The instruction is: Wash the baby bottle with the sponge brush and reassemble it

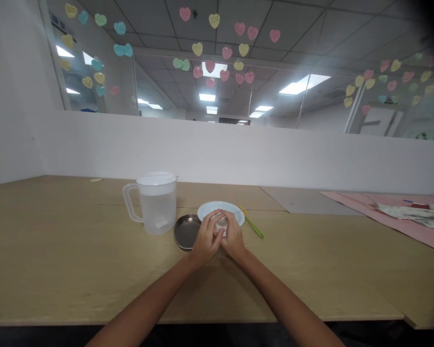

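A: What's on the head feed?

B: I'm looking down at a long wooden desk (pixel 61 241) backed by a white partition (pixel 202 149), with paper hearts (pixel 184 14) stuck to the glass above it and a pink mat (pixel 394 212) off to the right. Mid-desk sit a plastic measuring jug (pixel 158 214), a round steel dish (pixel 186 233) and a pale blue plate (pixel 212 210), with a yellow-green spatula (pixel 252 222) just beside the plate.

A: And the hands?

B: The left hand (pixel 204 239) and right hand (pixel 233 236) are both closed around a small clear glass vessel (pixel 221 225) above the plate. I can't tell whether it touches the plate.

A: How would it handle?

B: I'd judge it light, fragile and slippery, so I'd hold it gently by the sides.

A: Anything readable?

B: No. The jug's white label (pixel 162 224) and the hearts' writing are too small for me to read, and I see no brand.
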A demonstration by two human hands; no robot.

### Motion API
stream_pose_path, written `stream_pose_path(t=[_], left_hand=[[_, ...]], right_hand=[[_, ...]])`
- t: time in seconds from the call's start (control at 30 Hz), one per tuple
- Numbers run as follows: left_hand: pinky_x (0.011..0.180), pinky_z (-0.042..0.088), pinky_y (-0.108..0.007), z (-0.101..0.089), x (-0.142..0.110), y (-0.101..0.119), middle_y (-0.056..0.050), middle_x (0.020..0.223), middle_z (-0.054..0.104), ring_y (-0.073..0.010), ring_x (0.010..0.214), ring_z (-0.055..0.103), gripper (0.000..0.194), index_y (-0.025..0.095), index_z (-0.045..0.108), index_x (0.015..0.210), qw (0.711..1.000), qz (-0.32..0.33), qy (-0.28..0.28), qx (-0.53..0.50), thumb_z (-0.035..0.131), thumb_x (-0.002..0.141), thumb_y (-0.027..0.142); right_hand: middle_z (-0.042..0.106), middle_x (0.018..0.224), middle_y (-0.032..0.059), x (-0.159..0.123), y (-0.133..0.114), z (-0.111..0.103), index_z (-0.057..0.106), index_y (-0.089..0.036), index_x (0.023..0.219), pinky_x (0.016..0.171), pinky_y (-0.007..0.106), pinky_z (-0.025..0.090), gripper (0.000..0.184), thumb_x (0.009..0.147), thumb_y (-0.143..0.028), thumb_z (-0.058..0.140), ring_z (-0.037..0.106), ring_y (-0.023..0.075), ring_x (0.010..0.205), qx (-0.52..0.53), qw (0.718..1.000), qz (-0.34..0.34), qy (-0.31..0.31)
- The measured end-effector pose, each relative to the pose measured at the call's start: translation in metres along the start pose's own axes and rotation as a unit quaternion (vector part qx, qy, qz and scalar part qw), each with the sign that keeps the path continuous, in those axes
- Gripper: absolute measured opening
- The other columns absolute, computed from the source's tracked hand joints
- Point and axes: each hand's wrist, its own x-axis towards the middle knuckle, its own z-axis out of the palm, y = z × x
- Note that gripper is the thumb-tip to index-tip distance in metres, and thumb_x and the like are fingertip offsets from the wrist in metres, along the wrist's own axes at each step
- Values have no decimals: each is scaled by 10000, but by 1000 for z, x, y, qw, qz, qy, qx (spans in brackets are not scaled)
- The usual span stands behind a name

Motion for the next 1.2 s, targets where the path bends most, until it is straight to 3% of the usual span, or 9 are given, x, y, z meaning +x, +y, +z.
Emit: stream_pose_path(t=[0.17, 0.43, 0.7, 1.0, 1.2], left_hand=[[984, 319, -406, 8, -3, -2, -114, 1213, 426, -203, 1162, 378, 344, 177, 393, 1179, 999, -15, 46, -19, 382, 838, 220], [974, 329, -401, 11, -3, -4, -114, 1209, 432, -201, 1156, 386, 326, 172, 407, 1150, 998, -21, 60, -28, 397, 827, 216], [962, 335, -409, 10, -3, -2, -106, 1184, 445, -203, 1137, 398, 340, 180, 409, 1154, 998, -4, 59, -32, 411, 814, 192], [980, 323, -391, 2, -4, -2, -110, 1243, 405, -200, 1169, 363, 413, 180, 348, 1223, 1000, 19, 17, 4, 411, 815, 198], [980, 335, -399, 0, -4, -6, -134, 1280, 362, -215, 1195, 340, 481, 162, 275, 1264, 999, 33, 1, 40, 422, 811, 226]], right_hand=[[515, 1055, 91, 2, -1, 0, 409, -185, 1128, 850, 355, 417, 387, 774, -312, 500, 490, 207, 994, 10, 1000, 10, 9], [544, 1002, 94, 3, -2, 1, 425, -174, 1089, 801, 357, 434, 354, 770, -311, 497, 526, 213, 927, -14, 1000, 22, 10], [552, 987, 98, 1, 1, 3, 420, -155, 1088, 759, 355, 451, 377, 759, -323, 498, 540, 216, 899, -32, 999, 22, 15], [541, 1038, 107, -2, 3, 2, 400, -163, 1141, 792, 383, 445, 406, 783, -339, 475, 527, 227, 930, -64, 998, 4, 6], [502, 1155, 137, -4, 7, 4, 319, -144, 1242, 812, 401, 437, 508, 804, -368, 449, 500, 247, 1014, -111, 993, -31, 15]])
